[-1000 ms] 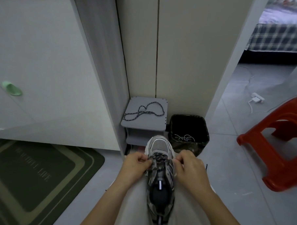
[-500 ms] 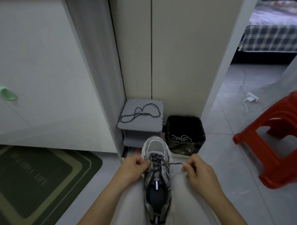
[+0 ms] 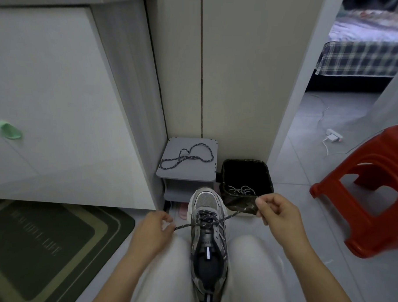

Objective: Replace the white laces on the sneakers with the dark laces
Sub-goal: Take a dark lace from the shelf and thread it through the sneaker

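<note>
Both hands have pulled way apart from half a second ago, when they sat right against the shoe, so the lace ends now stretch out taut on each side

Sneaker (image 3: 209,238) is wedged between the person's knees, toe pointing to 12 o'clock. The dark lace (image 3: 205,216) is criss-crossed through the front eyelets, with one strand running out to 9 o'clock and the other up toward 2 o'clock

Writing: the green doormat (image 3: 41,246) at 8 o'clock has a line of letters that seems to end in "LIFE", rest is too blurry for me. There's a pale strip on the sneaker tongue, can't read anything on it

Hands:
- left hand (image 3: 154,228) is at 9 o'clock of the shoe, back of the hand up, fingers curled in and pinching the lace end at the fingertips
- right hand (image 3: 279,213) is out at 2 o'clock and further from the shoe, thumb and forefinger pinching the other end, remaining fingers curled under

Other stuff: second dark lace (image 3: 186,156) lies in a loose loop on top of the grey stand (image 3: 204,174) at 12 o'clock. The white laces (image 3: 239,189) are in the black bin (image 3: 267,176) at 1 o'clock, just beside the stand. Red stool (image 3: 374,192) is off at 3 o'clock
</note>
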Tool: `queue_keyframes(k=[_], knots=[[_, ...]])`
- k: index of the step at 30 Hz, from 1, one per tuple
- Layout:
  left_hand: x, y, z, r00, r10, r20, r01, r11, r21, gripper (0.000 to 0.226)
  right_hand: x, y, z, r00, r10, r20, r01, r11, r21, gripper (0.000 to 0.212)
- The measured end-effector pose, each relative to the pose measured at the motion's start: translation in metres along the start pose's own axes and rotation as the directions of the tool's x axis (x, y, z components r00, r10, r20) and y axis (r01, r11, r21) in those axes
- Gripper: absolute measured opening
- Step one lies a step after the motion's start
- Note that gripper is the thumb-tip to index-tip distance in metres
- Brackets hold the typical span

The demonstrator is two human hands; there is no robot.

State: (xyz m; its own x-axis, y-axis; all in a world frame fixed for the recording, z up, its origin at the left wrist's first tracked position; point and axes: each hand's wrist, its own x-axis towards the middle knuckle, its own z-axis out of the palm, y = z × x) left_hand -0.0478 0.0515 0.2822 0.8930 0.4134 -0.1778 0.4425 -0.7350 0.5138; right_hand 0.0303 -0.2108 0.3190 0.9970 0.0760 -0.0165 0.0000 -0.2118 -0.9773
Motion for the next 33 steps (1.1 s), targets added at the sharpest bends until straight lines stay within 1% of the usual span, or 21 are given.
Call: queue_keyframes(k=[2, 3, 5, 7, 9, 11, 12, 13, 14, 15, 16, 17, 19, 21, 22, 24, 26, 27, 29, 31, 33], knots=[[-0.008, 0.014, 0.008, 0.981, 0.141, -0.131, -0.151, 0.987, -0.063, 0.012, 0.0, -0.011, 0.003, 0.999, 0.023, 0.042, -0.028, 0.994, 0.106, 0.009], [-0.014, 0.026, 0.01, 0.963, 0.212, -0.167, -0.23, 0.968, -0.1, 0.011, 0.0, -0.015, 0.004, 0.998, 0.03, 0.063, -0.039, 0.989, 0.145, 0.01], [-0.028, 0.051, 0.014, 0.954, 0.269, -0.135, -0.294, 0.929, -0.226, 0.008, -0.001, -0.024, 0.006, 0.994, 0.034, 0.107, -0.053, 0.981, 0.185, 0.01], [-0.044, 0.073, 0.028, 0.956, 0.289, 0.051, -0.247, 0.884, -0.396, 0.009, -0.002, -0.03, 0.008, 0.985, 0.044, 0.169, -0.087, 0.963, 0.257, 0.012], [-0.06, 0.096, 0.045, 0.922, 0.313, 0.229, -0.154, 0.837, -0.524, 0.017, -0.002, -0.034, 0.01, 0.964, 0.079, 0.252, -0.171, 0.915, 0.366, 0.016], [-0.07, 0.114, 0.058, 0.893, 0.259, 0.367, 0.057, 0.745, -0.664, 0.033, 0.0, -0.038, 0.013, 0.942, 0.105, 0.319, -0.244, 0.867, 0.435, 0.02], [-0.072, 0.121, 0.061, 0.882, 0.227, 0.414, 0.147, 0.701, -0.698, 0.038, 0.0, -0.039, 0.015, 0.935, 0.112, 0.337, -0.266, 0.849, 0.457, 0.021], [-0.073, 0.127, 0.062, 0.873, 0.221, 0.436, 0.192, 0.665, -0.722, 0.037, 0.001, -0.04, 0.016, 0.931, 0.117, 0.346, -0.282, 0.832, 0.478, 0.023], [-0.073, 0.129, 0.063, 0.872, 0.233, 0.43, 0.187, 0.654, -0.733, 0.028, 0.001, -0.04, 0.018, 0.929, 0.124, 0.348, -0.295, 0.816, 0.497, 0.024], [-0.074, 0.132, 0.061, 0.877, 0.24, 0.416, 0.174, 0.648, -0.742, 0.012, 0.001, -0.04, 0.019, 0.929, 0.13, 0.346, -0.303, 0.806, 0.509, 0.025], [-0.074, 0.131, 0.062, 0.884, 0.244, 0.398, 0.157, 0.647, -0.746, 0.006, 0.001, -0.04, 0.019, 0.93, 0.136, 0.342, -0.307, 0.8, 0.515, 0.025], [-0.075, 0.13, 0.06, 0.9, 0.225, 0.374, 0.144, 0.657, -0.74, 0.011, 0.001, -0.039, 0.019, 0.93, 0.142, 0.339, -0.312, 0.793, 0.523, 0.025], [-0.074, 0.124, 0.058, 0.926, 0.188, 0.327, 0.135, 0.645, -0.752, 0.002, 0.002, -0.037, 0.018, 0.928, 0.161, 0.336, -0.333, 0.764, 0.552, 0.025], [-0.071, 0.119, 0.058, 0.937, 0.195, 0.289, 0.097, 0.649, -0.754, 0.03, 0.002, -0.033, 0.02, 0.924, 0.183, 0.337, -0.356, 0.735, 0.577, 0.026], [-0.071, 0.119, 0.058, 0.931, 0.222, 0.29, 0.073, 0.667, -0.742, 0.034, 0.001, -0.032, 0.022, 0.925, 0.186, 0.332, -0.356, 0.732, 0.581, 0.026], [-0.072, 0.124, 0.054, 0.904, 0.265, 0.336, 0.061, 0.698, -0.714, 0.012, 0.001, -0.03, 0.026, 0.935, 0.177, 0.307, -0.329, 0.754, 0.569, 0.026], [-0.073, 0.125, 0.057, 0.901, 0.241, 0.36, 0.093, 0.702, -0.706, 0.028, 0.003, -0.033, 0.026, 0.946, 0.172, 0.276, -0.301, 0.783, 0.544, 0.026], [-0.073, 0.125, 0.055, 0.896, 0.228, 0.382, 0.123, 0.697, -0.706, 0.028, 0.003, -0.034, 0.024, 0.947, 0.173, 0.269, -0.296, 0.791, 0.536, 0.025], [-0.073, 0.12, 0.052, 0.899, 0.197, 0.392, 0.169, 0.668, -0.724, 0.017, 0.003, -0.032, 0.019, 0.946, 0.173, 0.275, -0.295, 0.81, 0.507, 0.023], [-0.072, 0.111, 0.048, 0.919, 0.176, 0.351, 0.152, 0.665, -0.731, 0.014, 0.0, -0.025, 0.015, 0.944, 0.174, 0.281, -0.283, 0.865, 0.415, 0.022], [-0.067, 0.098, 0.047, 0.955, 0.152, 0.255, 0.082, 0.69, -0.719, 0.015, -0.006, -0.018, 0.014, 0.942, 0.17, 0.288, -0.256, 0.922, 0.29, 0.022]])
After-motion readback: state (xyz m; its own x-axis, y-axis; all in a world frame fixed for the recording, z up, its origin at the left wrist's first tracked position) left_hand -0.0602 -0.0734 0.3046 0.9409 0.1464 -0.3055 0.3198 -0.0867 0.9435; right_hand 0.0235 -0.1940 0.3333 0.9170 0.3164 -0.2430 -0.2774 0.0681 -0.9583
